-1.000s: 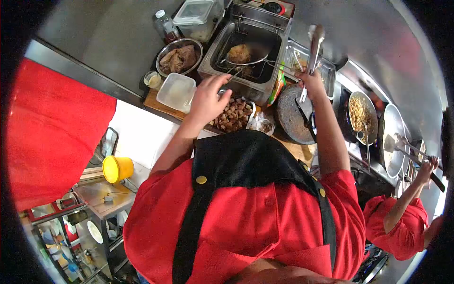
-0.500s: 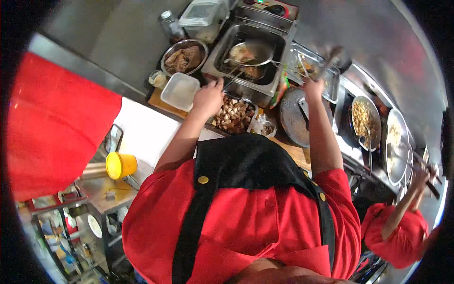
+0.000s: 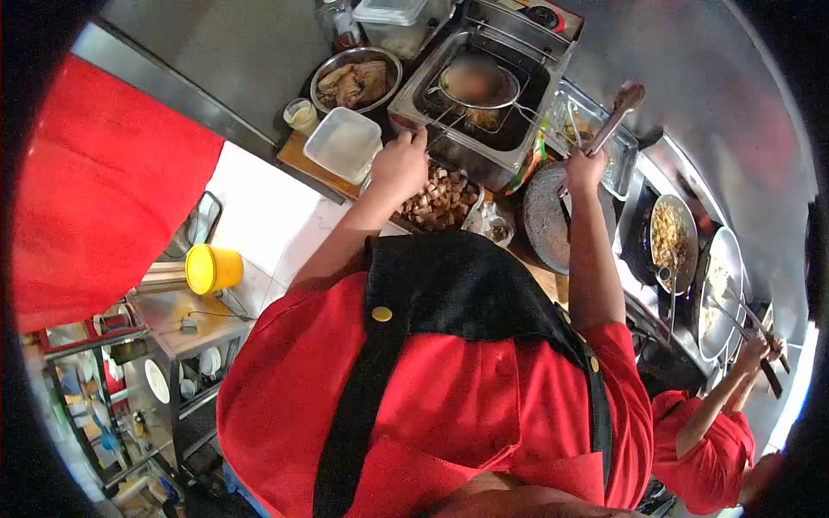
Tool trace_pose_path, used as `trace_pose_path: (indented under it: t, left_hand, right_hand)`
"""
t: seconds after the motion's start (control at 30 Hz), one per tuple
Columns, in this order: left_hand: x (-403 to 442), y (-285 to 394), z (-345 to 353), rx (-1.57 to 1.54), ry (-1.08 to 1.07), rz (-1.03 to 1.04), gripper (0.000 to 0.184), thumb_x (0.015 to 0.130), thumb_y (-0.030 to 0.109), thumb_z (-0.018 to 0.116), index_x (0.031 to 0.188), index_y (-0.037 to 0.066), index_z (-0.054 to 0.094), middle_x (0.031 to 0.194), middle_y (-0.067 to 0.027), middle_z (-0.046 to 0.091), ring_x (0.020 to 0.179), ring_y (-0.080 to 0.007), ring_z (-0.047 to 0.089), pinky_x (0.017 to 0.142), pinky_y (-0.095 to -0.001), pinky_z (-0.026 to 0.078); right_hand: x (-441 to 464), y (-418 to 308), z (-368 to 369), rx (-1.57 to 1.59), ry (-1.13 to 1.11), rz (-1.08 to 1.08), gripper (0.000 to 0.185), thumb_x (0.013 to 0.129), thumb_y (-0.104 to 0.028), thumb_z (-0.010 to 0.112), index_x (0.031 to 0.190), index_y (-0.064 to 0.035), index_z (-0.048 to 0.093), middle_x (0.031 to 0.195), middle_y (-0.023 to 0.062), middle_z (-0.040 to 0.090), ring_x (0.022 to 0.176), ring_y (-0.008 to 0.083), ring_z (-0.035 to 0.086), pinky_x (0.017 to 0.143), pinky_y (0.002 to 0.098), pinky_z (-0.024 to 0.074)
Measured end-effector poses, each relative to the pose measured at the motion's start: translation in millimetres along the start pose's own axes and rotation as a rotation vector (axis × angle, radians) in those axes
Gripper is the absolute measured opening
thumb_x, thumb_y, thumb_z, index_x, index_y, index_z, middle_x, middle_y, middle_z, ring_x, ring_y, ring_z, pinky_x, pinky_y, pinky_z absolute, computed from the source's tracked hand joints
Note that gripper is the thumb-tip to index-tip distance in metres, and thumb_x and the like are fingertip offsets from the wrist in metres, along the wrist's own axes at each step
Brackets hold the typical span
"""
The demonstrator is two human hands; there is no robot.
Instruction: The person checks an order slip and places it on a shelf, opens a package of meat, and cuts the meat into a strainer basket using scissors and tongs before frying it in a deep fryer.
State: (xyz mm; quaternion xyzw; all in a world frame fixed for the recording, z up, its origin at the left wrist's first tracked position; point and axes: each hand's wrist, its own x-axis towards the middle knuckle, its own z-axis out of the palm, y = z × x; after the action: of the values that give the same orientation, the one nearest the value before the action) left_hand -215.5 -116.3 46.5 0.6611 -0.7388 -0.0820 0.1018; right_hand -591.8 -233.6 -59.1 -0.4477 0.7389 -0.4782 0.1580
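Note:
My left hand (image 3: 401, 166) is closed around the dark handle of a round wire strainer (image 3: 516, 89). The strainer is over the fryer (image 3: 508, 167); its contents are blurred. A browned piece of food (image 3: 484, 117) shows below it in the fryer. In my right hand (image 3: 586, 170) are metal tongs (image 3: 615, 123), raised beside the fryer, with their tips pointing up and away from me. Below my left hand lies a tray of chopped brown meat (image 3: 439, 200). A round grey board (image 3: 547, 220) lies below my right hand.
A translucent container (image 3: 344, 145), a bowl of meat (image 3: 357, 84) and a small cup (image 3: 300, 115) stand left of the fryer. On the right are a metal tray (image 3: 617, 173) and two pans (image 3: 672, 233). A co-worker (image 3: 704, 445) holds utensils there. A yellow bucket (image 3: 213, 268) stands lower left.
My left hand was open near the handle and has closed on it. The strainer's contents look different and blurred. My right hand has shifted the tongs, and the camera view has moved slightly.

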Motion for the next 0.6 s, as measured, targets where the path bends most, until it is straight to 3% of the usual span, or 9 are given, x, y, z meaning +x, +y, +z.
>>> trace_pose_path:
  t: [0.03, 0.1, 0.17, 0.27, 0.3, 0.37, 0.5, 0.57, 0.6]
  left_hand:
    - [0, -5, 0, 0.000, 0.000, 0.010, 0.047, 0.083, 0.023, 0.053, 0.126, 0.006, 0.044, 0.105, -0.0150, 0.054, 0.092, -0.0337, 0.057, 0.075, -0.0428, 0.048]
    - [1, -9, -4, 0.074, 0.093, 0.144, 0.045, 0.081, 0.023, 0.056, 0.123, 0.006, 0.048, 0.110, -0.0141, 0.053, 0.099, -0.0344, 0.053, 0.084, -0.0441, 0.044]
    - [4, -1, -11, 0.081, 0.078, 0.128, 0.043, 0.079, 0.022, 0.059, 0.118, 0.006, 0.052, 0.116, -0.0128, 0.051, 0.107, -0.0341, 0.048, 0.090, -0.0458, 0.039]
    - [10, 19, -19, 0.048, 0.193, 0.257, 0.038, 0.079, 0.021, 0.060, 0.114, 0.006, 0.056, 0.120, -0.0104, 0.050, 0.109, -0.0307, 0.047, 0.090, -0.0462, 0.038]
    - [13, 28, -19, 0.015, 0.201, 0.330, 0.038, 0.079, 0.021, 0.060, 0.114, 0.006, 0.056, 0.117, -0.0108, 0.052, 0.108, -0.0300, 0.049, 0.090, -0.0448, 0.040]
    - [21, 40, -15, -0.222, 0.106, 0.493, 0.040, 0.079, 0.021, 0.060, 0.115, 0.006, 0.054, 0.113, -0.0122, 0.054, 0.105, -0.0300, 0.051, 0.090, -0.0423, 0.041]
    - [26, 53, -8, -0.300, 0.033, 0.601, 0.040, 0.076, 0.020, 0.060, 0.113, 0.005, 0.055, 0.103, -0.0117, 0.058, 0.094, -0.0291, 0.057, 0.081, -0.0382, 0.047]
    - [29, 48, -7, -0.394, -0.137, 0.725, 0.041, 0.080, 0.020, 0.059, 0.118, 0.005, 0.053, 0.106, -0.0136, 0.058, 0.094, -0.0289, 0.058, 0.084, -0.0373, 0.046]
    - [28, 43, -4, -0.394, -0.133, 0.720, 0.041, 0.080, 0.020, 0.059, 0.118, 0.005, 0.053, 0.106, -0.0136, 0.058, 0.094, -0.0289, 0.058, 0.084, -0.0373, 0.046]
  right_hand:
    - [-8, -13, -9, -0.026, -0.024, 0.045, 0.020, 0.072, -0.013, 0.058, 0.088, -0.0012, 0.056, 0.080, 0.0202, 0.062, 0.079, 0.0362, 0.061, 0.073, 0.0413, 0.0462]
    - [-23, -45, -22, 0.211, 0.002, 0.303, 0.020, 0.072, -0.014, 0.058, 0.088, -0.0024, 0.057, 0.080, 0.0203, 0.062, 0.080, 0.0363, 0.061, 0.073, 0.0409, 0.0461]
    - [-26, -47, -18, -0.109, 0.103, 0.049, 0.020, 0.072, -0.012, 0.060, 0.088, -0.0011, 0.057, 0.079, 0.0175, 0.063, 0.076, 0.0330, 0.061, 0.072, 0.0405, 0.0466]
    - [-24, -43, -19, -0.069, -0.074, -0.037, 0.020, 0.073, -0.010, 0.059, 0.091, -0.0014, 0.056, 0.076, 0.0162, 0.062, 0.068, 0.0283, 0.062, 0.065, 0.0391, 0.0487]
    - [-25, -56, -20, 0.097, -0.034, 0.106, 0.018, 0.075, -0.008, 0.057, 0.091, -0.0021, 0.054, 0.074, 0.0152, 0.061, 0.063, 0.0262, 0.062, 0.059, 0.0379, 0.0488]
    - [-30, -82, -22, 0.263, 0.006, 0.244, 0.016, 0.076, -0.007, 0.056, 0.091, -0.0028, 0.053, 0.071, 0.0141, 0.060, 0.059, 0.0241, 0.061, 0.054, 0.0366, 0.0489]
    - [-35, -85, -24, 0.075, -0.093, 0.062, 0.015, 0.075, -0.002, 0.057, 0.088, -0.0006, 0.050, 0.068, 0.0097, 0.058, 0.053, 0.0204, 0.059, 0.046, 0.0339, 0.0470]
    - [-28, -70, -22, 0.464, -0.089, 0.271, 0.012, 0.077, -0.003, 0.058, 0.088, -0.0017, 0.053, 0.069, 0.0079, 0.055, 0.049, 0.0160, 0.052, 0.042, 0.0296, 0.0427]
    - [-24, -65, -16, 0.395, 0.006, 0.228, 0.010, 0.079, 0.000, 0.054, 0.087, -0.0033, 0.052, 0.068, 0.0072, 0.054, 0.048, 0.0155, 0.052, 0.041, 0.0298, 0.0419]
